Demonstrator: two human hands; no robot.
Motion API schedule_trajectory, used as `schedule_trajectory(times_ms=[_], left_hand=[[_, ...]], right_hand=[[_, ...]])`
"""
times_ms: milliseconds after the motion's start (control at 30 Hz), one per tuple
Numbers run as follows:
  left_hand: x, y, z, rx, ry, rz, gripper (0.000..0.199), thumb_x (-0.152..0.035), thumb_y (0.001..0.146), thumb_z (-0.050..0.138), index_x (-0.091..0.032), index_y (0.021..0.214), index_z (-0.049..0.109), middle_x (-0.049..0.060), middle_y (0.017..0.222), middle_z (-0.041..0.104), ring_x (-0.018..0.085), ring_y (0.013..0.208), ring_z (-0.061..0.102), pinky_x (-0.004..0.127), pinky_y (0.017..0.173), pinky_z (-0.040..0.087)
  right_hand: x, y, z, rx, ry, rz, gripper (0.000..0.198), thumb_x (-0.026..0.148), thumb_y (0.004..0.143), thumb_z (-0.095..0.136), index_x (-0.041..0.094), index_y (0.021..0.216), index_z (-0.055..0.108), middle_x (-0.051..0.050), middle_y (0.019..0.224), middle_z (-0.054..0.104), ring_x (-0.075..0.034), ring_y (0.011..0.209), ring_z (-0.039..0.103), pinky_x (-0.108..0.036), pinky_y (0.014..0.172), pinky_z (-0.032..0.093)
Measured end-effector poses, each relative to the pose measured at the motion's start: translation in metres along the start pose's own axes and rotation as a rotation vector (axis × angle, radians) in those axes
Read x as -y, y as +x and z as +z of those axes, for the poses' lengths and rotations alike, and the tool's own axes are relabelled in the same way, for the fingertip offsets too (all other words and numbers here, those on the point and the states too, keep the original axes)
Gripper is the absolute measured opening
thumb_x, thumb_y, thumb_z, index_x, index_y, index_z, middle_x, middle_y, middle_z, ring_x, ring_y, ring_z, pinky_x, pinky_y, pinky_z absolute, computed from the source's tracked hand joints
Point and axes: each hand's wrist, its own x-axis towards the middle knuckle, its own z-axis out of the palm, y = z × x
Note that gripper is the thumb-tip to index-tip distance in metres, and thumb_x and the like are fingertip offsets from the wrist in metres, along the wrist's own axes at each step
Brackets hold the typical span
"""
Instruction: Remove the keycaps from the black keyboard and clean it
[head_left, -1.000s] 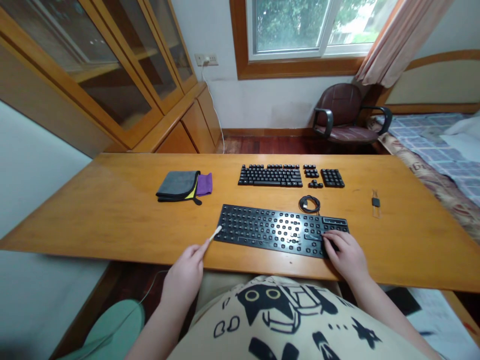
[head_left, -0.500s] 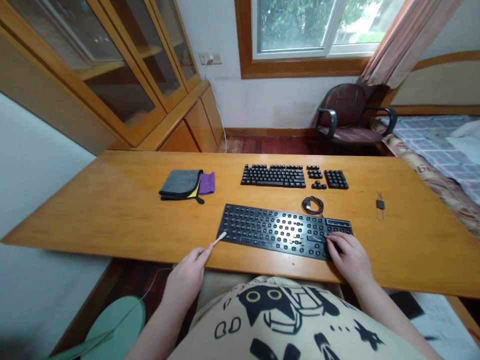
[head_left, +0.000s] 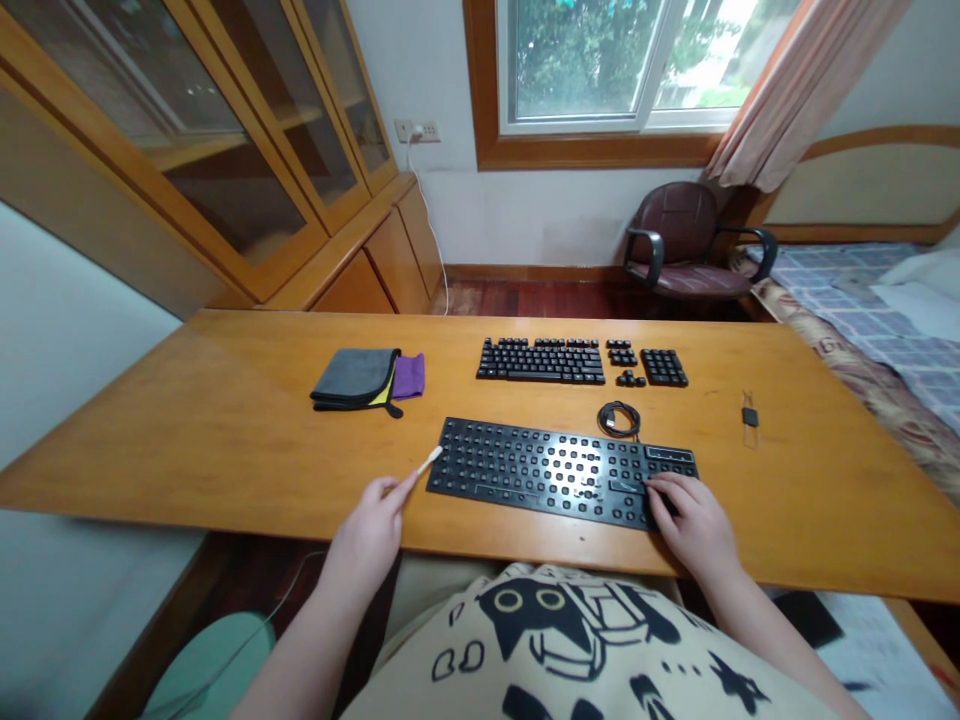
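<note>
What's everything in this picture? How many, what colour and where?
Wooden table: one, brown, centre.
Flat keyboard base: one, black, table's near edge.
Plastic keycaps: many, black, beyond base.
Coiled cable: one, black, beyond base.
Thin stick tool: one, white head, base's left end.
Looped wire tool: one, black middle, table's right.
Folded cloths: two, grey and purple, table's left.
Glass-fronted cabinet: one, brown, left.
Glass window: one, brown frame, back.
Wall sockets: several, white, left of window.
Long curtain: one, pink, window's right.
Padded armchair: one, dark red, beyond table.
Checked bed: one, blue, far right.
Round stool: one, green, lower left.
Printed shirt: one, cream, bottom centre.
Left hand: one, bare, holding stick tool.
Right hand: one, bare, on base's right.
</note>
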Motion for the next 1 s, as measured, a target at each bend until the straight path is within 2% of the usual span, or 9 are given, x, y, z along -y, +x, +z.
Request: schedule_trajectory(times_ms=[67,133,267,367,500,600,733,867,1000], left_hand=[[-0.002,0.005,0.005,0.023,-0.016,-0.019,0.045,-0.014,0.088,0.035,-0.028,0.128,0.052,0.006,0.113,0.052,0.014,0.086,0.058,0.024,0.075,0.043],[-0.003,0.011,0.009,-0.015,-0.014,-0.069,0.046,-0.014,0.088,0.034,-0.027,0.129,0.051,0.007,0.111,0.052,0.015,0.082,0.058,0.025,0.072,0.044],[-0.006,0.024,0.012,-0.041,-0.047,0.012,0.048,-0.012,0.086,0.037,-0.028,0.13,0.049,0.006,0.115,0.051,0.014,0.085,0.057,0.024,0.074,0.043],[-0.011,0.03,0.01,-0.048,-0.028,-0.036,0.046,-0.013,0.087,0.037,-0.025,0.13,0.05,0.007,0.111,0.053,0.014,0.084,0.056,0.024,0.074,0.043],[-0.019,0.034,0.008,-0.069,-0.004,0.044,0.048,-0.012,0.086,0.037,-0.027,0.13,0.049,0.007,0.116,0.052,0.015,0.089,0.057,0.024,0.077,0.043],[-0.027,0.037,0.005,-0.092,0.015,-0.004,0.048,-0.012,0.086,0.037,-0.026,0.13,0.05,0.007,0.113,0.052,0.016,0.087,0.058,0.024,0.074,0.044],[-0.034,0.042,-0.003,-0.097,0.042,0.082,0.048,-0.013,0.088,0.037,-0.029,0.132,0.047,0.007,0.116,0.052,0.017,0.091,0.057,0.024,0.075,0.043],[-0.035,0.049,-0.012,-0.074,0.109,-0.114,0.044,-0.016,0.09,0.032,-0.026,0.129,0.051,0.009,0.108,0.056,0.019,0.082,0.058,0.028,0.07,0.043],[-0.037,0.053,-0.014,-0.072,0.106,0.103,0.048,-0.013,0.088,0.039,-0.034,0.129,0.049,0.006,0.116,0.055,0.018,0.094,0.056,0.027,0.076,0.042]], right_hand=[[0.0,0.0,0.0,-0.006,0.003,0.006,0.015,0.029,0.083,0.053,0.021,0.086,0.065,-0.007,0.09,0.068,-0.022,0.083,0.062,-0.038,0.078,0.051],[0.001,0.0,0.0,-0.005,0.004,0.01,0.015,0.029,0.083,0.053,0.021,0.086,0.065,-0.007,0.09,0.068,-0.022,0.083,0.062,-0.038,0.077,0.051],[0.001,0.0,-0.001,0.005,0.006,0.003,0.013,0.027,0.083,0.053,0.02,0.086,0.064,-0.007,0.091,0.067,-0.022,0.085,0.061,-0.038,0.077,0.051],[0.001,0.0,-0.001,0.001,0.0,-0.004,0.013,0.027,0.084,0.054,0.02,0.087,0.064,-0.007,0.091,0.066,-0.022,0.084,0.061,-0.038,0.077,0.051],[0.0,-0.001,-0.001,0.003,-0.001,-0.013,0.013,0.027,0.084,0.054,0.02,0.088,0.063,-0.007,0.091,0.066,-0.022,0.084,0.061,-0.038,0.077,0.051],[0.0,-0.001,0.0,0.006,0.0,-0.009,0.013,0.028,0.084,0.053,0.02,0.088,0.063,-0.008,0.092,0.066,-0.022,0.084,0.061,-0.038,0.077,0.051],[0.001,0.0,0.0,0.006,-0.003,-0.004,0.014,0.028,0.084,0.053,0.019,0.087,0.064,-0.008,0.091,0.067,-0.022,0.084,0.061,-0.038,0.077,0.05],[0.0,0.0,0.001,0.003,-0.004,-0.013,0.014,0.027,0.084,0.053,0.019,0.088,0.064,-0.007,0.091,0.066,-0.021,0.085,0.061,-0.036,0.078,0.05],[0.001,0.0,0.001,-0.009,-0.006,-0.025,0.015,0.028,0.085,0.053,0.018,0.087,0.064,-0.007,0.091,0.066,-0.021,0.084,0.061,-0.036,0.078,0.05]])
